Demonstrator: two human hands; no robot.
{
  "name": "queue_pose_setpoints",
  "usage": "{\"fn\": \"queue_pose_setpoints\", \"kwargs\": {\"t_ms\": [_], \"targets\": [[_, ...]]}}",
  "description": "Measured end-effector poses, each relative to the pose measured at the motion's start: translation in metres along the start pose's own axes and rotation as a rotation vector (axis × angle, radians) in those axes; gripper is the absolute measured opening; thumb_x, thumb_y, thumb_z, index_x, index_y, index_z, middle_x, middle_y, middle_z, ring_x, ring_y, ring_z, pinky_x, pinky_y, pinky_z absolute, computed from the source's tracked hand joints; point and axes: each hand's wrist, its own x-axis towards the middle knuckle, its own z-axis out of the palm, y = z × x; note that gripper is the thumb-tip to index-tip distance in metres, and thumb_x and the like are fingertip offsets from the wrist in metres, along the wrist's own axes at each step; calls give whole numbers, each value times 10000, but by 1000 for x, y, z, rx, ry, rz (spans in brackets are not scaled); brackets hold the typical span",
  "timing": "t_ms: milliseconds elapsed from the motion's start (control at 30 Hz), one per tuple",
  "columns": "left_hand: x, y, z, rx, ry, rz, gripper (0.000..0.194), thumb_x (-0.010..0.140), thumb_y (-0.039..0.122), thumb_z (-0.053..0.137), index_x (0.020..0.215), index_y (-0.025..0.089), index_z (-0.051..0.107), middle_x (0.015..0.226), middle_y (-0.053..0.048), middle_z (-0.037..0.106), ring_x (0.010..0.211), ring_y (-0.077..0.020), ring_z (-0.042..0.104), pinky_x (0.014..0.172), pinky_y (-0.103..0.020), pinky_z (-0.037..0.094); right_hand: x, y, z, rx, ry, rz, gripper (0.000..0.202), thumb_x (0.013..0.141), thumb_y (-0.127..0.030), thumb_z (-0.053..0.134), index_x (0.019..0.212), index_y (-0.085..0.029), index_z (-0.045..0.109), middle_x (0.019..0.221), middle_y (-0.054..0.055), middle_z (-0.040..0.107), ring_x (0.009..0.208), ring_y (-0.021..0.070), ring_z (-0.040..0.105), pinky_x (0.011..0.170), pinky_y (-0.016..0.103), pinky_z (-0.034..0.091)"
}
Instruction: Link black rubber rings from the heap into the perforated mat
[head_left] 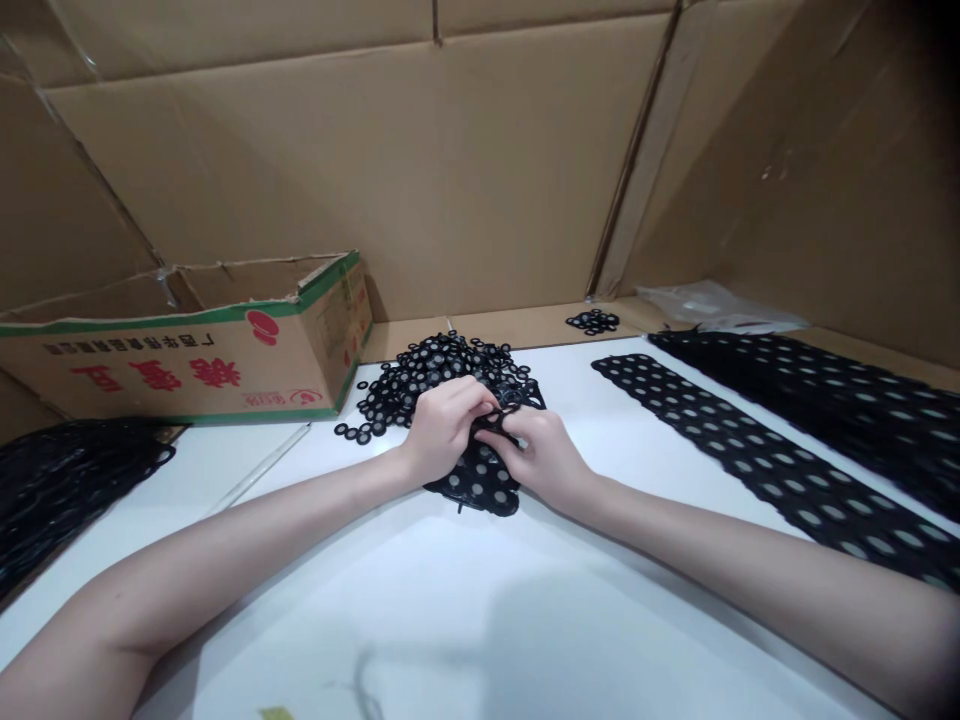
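My left hand (448,425) and my right hand (546,455) meet at the middle of the white table, fingers pinched. Between them is a black sheet (476,482) with rows of round pale spots, its lower end lying on the tabletop. Both hands grip the upper part of this sheet; the fingertips hide exactly where. Just behind the hands rises a pile of small black rings (431,365) with pale centres. A few loose rings (352,433) lie at its left edge, apart from my left hand.
A printed cardboard box (172,365) stands at the left. Below it lies a dark heap (71,480). To the right are a long spotted black strip (735,445) and a thicker stack of black sheets (817,400). A small ring cluster (592,320) and clear plastic bag (720,303) lie behind. Cardboard walls (487,170) enclose the table.
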Motion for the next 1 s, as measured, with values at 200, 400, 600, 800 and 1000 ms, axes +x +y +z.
{"fn": "queue_pose_setpoints", "kwargs": {"t_ms": [200,400,600,800,1000], "targets": [[2,1,1,-63,10,-39,237,888,138,378,751,165,569,734,-31,580,704,-143,531,655,-255,409,2,1,0,27,-1,16,437,818,-323,503,466,-212,269,471,0,465,485,127,403,504,281,307],[3,0,3,-117,33,-85,231,859,104,387,718,166,559,719,-20,582,690,-135,537,653,-245,411,2,1,0,48,-31,-13,393,816,-294,505,471,-206,338,505,10,508,516,135,439,525,278,333],[6,-3,0,-186,31,-146,218,844,107,402,719,166,570,727,-15,608,696,-135,555,678,-242,423,1,-1,-1,91,-47,-63,293,814,-250,507,529,-199,459,575,23,555,570,151,478,562,278,363],[14,-8,1,-292,175,-339,195,847,182,458,703,168,589,695,-7,596,687,-142,537,670,-243,413,3,-1,-2,89,-35,5,329,829,-269,503,512,-198,454,518,2,517,544,145,471,536,268,340],[30,-48,-18,-409,490,-471,237,869,264,450,669,169,536,543,31,449,483,-97,395,490,-208,314,0,0,-1,229,-67,23,181,779,-218,528,623,-206,618,678,51,642,672,194,590,659,329,461]]}}
